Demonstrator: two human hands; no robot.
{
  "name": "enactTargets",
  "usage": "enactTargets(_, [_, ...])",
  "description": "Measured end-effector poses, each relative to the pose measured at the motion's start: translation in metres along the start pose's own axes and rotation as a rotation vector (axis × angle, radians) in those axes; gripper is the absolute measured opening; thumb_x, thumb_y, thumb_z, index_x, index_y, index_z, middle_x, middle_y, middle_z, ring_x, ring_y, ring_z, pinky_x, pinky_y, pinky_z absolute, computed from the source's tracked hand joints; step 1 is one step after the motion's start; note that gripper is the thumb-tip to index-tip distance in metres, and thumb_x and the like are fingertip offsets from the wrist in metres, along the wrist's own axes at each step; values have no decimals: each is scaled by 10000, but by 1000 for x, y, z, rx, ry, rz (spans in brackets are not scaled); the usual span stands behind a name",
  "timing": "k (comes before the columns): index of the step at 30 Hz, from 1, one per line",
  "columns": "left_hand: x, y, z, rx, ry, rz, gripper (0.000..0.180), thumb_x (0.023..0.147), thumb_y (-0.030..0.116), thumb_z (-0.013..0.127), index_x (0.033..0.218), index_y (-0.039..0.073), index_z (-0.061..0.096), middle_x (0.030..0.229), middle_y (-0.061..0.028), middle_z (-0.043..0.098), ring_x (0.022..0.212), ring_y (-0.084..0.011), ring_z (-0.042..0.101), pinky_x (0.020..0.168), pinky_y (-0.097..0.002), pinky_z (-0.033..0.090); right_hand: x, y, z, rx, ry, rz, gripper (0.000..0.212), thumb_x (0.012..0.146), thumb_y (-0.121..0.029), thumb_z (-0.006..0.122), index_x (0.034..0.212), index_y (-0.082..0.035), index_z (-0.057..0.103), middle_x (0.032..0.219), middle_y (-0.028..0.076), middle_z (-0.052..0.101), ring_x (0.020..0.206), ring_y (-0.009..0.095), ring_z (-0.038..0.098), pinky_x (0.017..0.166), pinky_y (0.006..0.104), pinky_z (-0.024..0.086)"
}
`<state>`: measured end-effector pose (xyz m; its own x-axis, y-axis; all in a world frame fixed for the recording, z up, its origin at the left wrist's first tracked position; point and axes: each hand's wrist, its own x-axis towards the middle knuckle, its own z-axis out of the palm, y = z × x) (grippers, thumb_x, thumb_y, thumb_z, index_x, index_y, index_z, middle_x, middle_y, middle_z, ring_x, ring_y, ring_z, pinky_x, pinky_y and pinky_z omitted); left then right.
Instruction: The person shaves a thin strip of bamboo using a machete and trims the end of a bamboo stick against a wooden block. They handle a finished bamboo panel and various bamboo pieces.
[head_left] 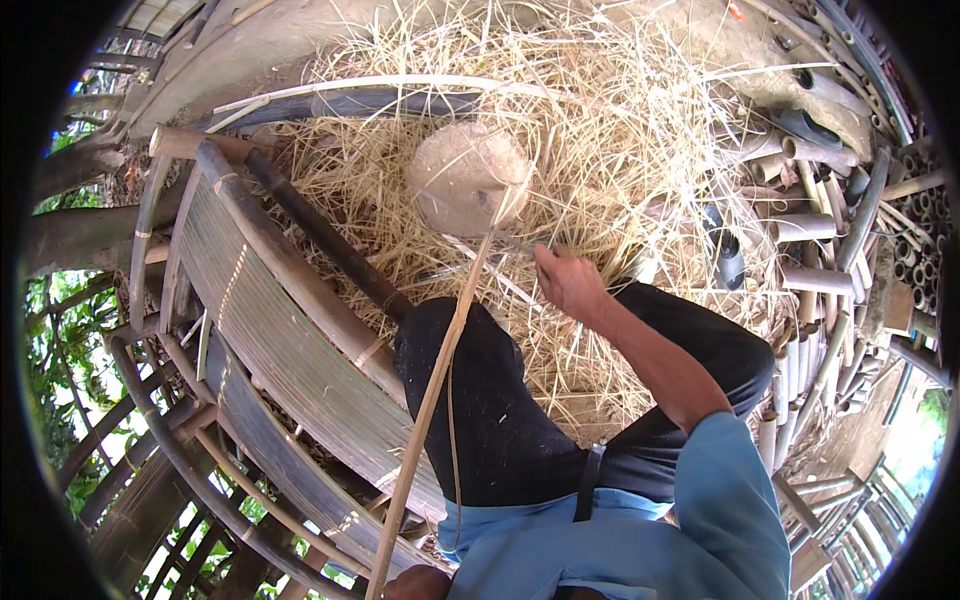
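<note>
My right hand is closed around the handle of a knife. The thin blade of the knife points left and meets a long split bamboo strip near its upper end. From the bottom edge the strip runs up past my left thigh to a round wooden chopping block. Beside the strip's lower end shows part of what looks like my left hand; its fingers are hidden. A thin, string-like sliver hangs beside the strip.
Straw-like bamboo shavings cover the ground around the block. A slatted bamboo bench stands to my left, with a dark pole along it. Cut bamboo tubes and a dark shoe lie on the right.
</note>
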<state>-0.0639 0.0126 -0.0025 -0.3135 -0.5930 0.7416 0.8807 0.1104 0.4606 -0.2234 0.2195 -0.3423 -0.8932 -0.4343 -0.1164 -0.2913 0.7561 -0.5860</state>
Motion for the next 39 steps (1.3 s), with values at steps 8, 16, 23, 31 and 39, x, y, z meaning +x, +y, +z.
enactTargets(8, [6, -4, -4, 28, -40, 5, 397, 1086, 464, 358, 842, 155, 412, 635, 64, 256, 481, -57, 225, 434, -240, 185, 53, 85, 53, 0, -140, 344, 330, 941, -205, 548, 1254, -154, 460, 966, 236, 646, 871, 425, 681, 742, 550, 547])
enactTargets(16, [3, -12, 8, -19, -62, -18, 403, 1084, 467, 363, 833, 154, 407, 630, 65, 257, 477, -57, 225, 431, -243, 184, 42, 57, 34, 133, -70, 293, 267, 929, -204, 589, 1128, -73, 468, 762, 269, 634, 774, 466, 662, 694, 570, 529])
enactTargets(23, [3, -8, 15, -177, -85, 5, 409, 1083, 469, 367, 825, 154, 403, 625, 65, 257, 475, -57, 224, 429, -245, 183, -26, -49, -40, 155, 108, -155, 262, 912, -140, 616, 1102, -16, 485, 693, 245, 592, 541, 430, 595, 507, 515, 514])
enactTargets(31, [-10, -1, 6, -133, -77, 57, 438, 1074, 482, 388, 778, 160, 352, 609, 63, 259, 465, -70, 228, 487, -245, 230, -111, -191, -118, 51, 180, -514, 119, 880, -132, 612, 951, -53, 558, 738, 96, 522, 525, 203, 611, 388, 351, 488])
enactTargets(39, [-10, -1, 3, -75, -41, 71, 392, 1082, 452, 369, 817, 164, 387, 603, 56, 242, 470, -72, 232, 489, -236, 231, -85, -145, -85, 37, 47, -154, 164, 903, -121, 597, 1047, -54, 558, 742, 139, 557, 508, 273, 614, 397, 382, 500])
